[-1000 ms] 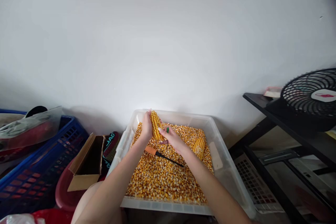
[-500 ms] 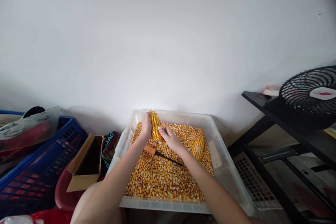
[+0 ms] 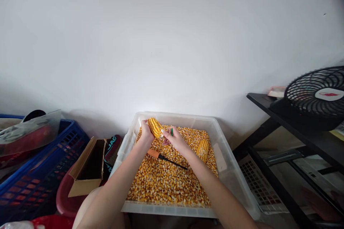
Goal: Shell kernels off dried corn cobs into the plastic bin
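Head view: corn cob (image 3: 155,127) is clamped in left hand (image 3: 147,134), tilted, exposed right of the palm, over the far kernels (image 3: 163,184) in the bin (image 3: 236,175). Its near-right end is met by right hand (image 3: 173,139), closed around a green-handled tool (image 3: 171,132). Orange-handled tool (image 3: 160,156) is seen nearer, on the kernels.

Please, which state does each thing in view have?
Left hand: closed around held cob
Held cob: tilted
Right hand: closed on green object
Second cob: lying among loose kernels
Orange-handled tool: lying on loose kernels
Bin: uncovered
Cardboard box: open
Fan: running or stopped, unclear
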The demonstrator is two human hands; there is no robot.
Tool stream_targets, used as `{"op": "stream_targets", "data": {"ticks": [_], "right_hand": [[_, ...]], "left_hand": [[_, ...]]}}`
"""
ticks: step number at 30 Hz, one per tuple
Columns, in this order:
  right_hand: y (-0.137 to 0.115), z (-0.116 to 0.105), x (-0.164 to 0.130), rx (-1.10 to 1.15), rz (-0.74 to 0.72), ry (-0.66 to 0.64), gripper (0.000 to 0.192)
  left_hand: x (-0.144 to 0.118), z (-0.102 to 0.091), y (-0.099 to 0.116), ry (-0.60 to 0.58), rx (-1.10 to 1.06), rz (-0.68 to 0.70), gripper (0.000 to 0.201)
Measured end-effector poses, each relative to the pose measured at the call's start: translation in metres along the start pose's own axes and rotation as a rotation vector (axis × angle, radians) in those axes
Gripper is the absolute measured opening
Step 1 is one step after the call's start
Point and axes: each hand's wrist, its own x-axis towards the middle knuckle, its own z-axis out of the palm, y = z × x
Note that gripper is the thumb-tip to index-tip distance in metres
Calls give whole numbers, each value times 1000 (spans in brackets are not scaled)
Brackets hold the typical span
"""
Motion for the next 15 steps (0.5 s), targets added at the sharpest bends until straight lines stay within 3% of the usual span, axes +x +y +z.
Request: {"op": "stream_targets", "data": {"ticks": [6,11,15], "right_hand": [[0,0,1,-47,-100,145,36],[-19,-12,0,12,-299,377,41],[-29,-14,-2,119,-317,360,41]], "left_hand": [[-11,6,-23,-281,14,-232,29],[-15,8,-11,-259,-24,-115,23],[-12,5,4,-229,-3,-13,23]]}}
